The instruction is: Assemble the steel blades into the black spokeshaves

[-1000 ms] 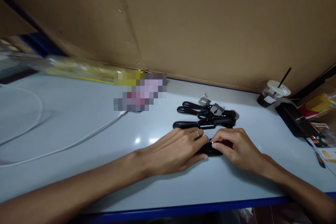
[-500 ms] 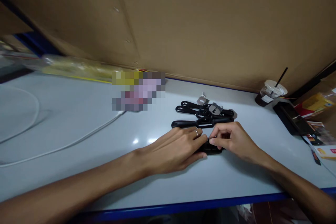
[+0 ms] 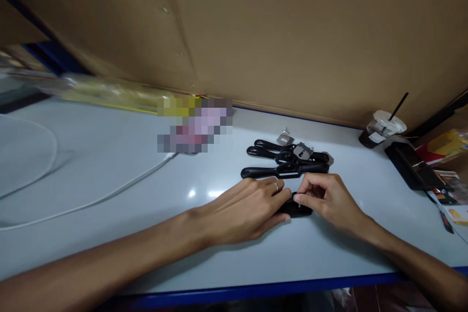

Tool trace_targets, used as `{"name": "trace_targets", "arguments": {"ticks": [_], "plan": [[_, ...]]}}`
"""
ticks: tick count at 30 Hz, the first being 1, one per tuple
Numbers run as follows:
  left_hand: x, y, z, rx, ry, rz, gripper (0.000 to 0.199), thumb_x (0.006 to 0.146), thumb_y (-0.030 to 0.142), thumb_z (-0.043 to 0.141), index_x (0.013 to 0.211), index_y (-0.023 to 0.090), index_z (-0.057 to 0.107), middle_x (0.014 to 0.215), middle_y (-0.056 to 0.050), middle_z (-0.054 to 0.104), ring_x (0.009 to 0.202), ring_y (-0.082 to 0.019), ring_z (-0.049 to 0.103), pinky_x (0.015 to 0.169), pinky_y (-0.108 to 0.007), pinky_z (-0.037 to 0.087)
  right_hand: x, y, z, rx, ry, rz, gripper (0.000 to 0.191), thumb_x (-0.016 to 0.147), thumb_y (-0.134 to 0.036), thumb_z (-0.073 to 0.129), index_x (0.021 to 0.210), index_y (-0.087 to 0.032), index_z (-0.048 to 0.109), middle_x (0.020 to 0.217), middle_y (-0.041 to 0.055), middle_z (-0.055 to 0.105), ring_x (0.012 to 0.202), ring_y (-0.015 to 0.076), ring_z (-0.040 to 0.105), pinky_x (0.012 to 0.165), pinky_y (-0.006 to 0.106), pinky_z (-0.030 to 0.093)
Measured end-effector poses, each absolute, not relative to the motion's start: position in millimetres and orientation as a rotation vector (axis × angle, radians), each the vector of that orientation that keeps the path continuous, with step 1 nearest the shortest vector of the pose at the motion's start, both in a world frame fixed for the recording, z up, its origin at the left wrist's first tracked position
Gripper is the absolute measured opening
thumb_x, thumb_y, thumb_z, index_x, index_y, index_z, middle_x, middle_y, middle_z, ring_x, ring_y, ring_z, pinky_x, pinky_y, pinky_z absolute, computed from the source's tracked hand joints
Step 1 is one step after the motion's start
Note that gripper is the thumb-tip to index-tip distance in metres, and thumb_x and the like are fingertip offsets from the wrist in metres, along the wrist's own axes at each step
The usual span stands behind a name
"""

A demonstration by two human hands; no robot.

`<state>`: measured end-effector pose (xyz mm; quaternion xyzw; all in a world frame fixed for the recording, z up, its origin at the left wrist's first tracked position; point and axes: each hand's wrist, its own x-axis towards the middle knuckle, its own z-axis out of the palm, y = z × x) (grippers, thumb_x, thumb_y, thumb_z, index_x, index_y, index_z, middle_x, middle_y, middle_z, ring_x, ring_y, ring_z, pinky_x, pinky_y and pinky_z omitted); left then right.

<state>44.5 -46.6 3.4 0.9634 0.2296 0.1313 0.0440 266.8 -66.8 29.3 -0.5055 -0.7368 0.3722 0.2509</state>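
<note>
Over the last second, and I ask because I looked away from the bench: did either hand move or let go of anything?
Hardly anything changed. The right hand curled its fingers tighter over the small black part and drew in slightly; neither hand let go. The left hand still lies flat on that part's other end. The black handled tools behind, the white cable and the iced drink cup stayed put.

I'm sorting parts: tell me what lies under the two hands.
A black tool on the white table shows between left hand and right hand. The rest is covered.
</note>
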Motion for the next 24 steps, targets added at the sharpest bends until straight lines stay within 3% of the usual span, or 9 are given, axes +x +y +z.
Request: {"name": "trace_targets", "arguments": {"ticks": [10,16,24], "plan": [[44,-47,4,2.95,0.702,0.414,0.028,0.109,0.037,0.043,0.101,0.016,0.06,0.086,-0.005,0.063,0.072,-0.02,0.06,0.053,-0.032,0.037,268,-72,21,-1.378,-2.217,0.586,0.027,0.097,-0.025,0.053,0.071,-0.023,0.047,0.067,-0.0014,0.056,0.061,0.0142,0.047,0.062,0.03,0.033],[46,-47,5,2.95,0.719,0.412,0.026,0.108,0.037,0.045,0.095,0.018,0.058,0.084,-0.005,0.063,0.07,-0.02,0.06,0.052,-0.033,0.033,263,-80,14,-1.361,-2.341,0.239,0.028,0.098,-0.021,0.043,0.071,-0.023,0.052,0.066,0.0053,0.059,0.063,0.0182,0.048,0.061,0.034,0.03],[45,-47,5,2.965,0.711,0.385,0.022,0.106,0.036,0.051,0.095,0.018,0.057,0.085,-0.004,0.063,0.07,-0.02,0.06,0.053,-0.033,0.033,264,-77,15,-1.336,-2.318,0.212,0.034,0.094,-0.016,0.048,0.06,-0.021,0.053,0.055,0.0006,0.054,0.051,0.0128,0.041,0.057,0.033,0.024]]}}
